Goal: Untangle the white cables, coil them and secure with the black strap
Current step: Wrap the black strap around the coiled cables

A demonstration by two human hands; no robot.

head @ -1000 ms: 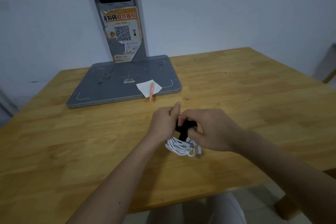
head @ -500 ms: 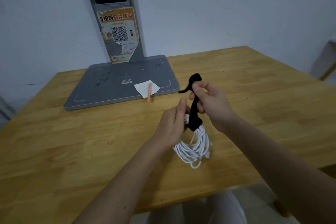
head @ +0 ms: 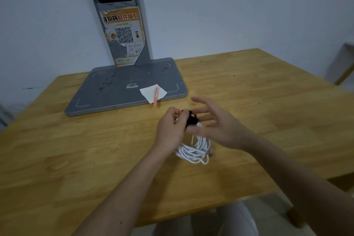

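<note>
Two hands over the tabletop [head: 76,149]: left hand [head: 170,130] grips coiled white cables [head: 193,151] at the wrapped black strap [head: 191,119]; right hand [head: 216,126] splayed, released. Nearly done; strap closure unclear.

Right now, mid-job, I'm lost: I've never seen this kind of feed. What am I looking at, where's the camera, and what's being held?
There is no machine here: these are a person's two bare hands, filmed by one wide-angle camera worn on their head, looking forward and down. The left hand grips the coiled white cables at the top, where the black strap wraps round them; the coil hangs down over the wooden table. The right hand is open, fingers spread beside the strap, and blurred. Farther back stands a grey stand with a QR poster; a white paper and an orange pen lie on its base.
</note>
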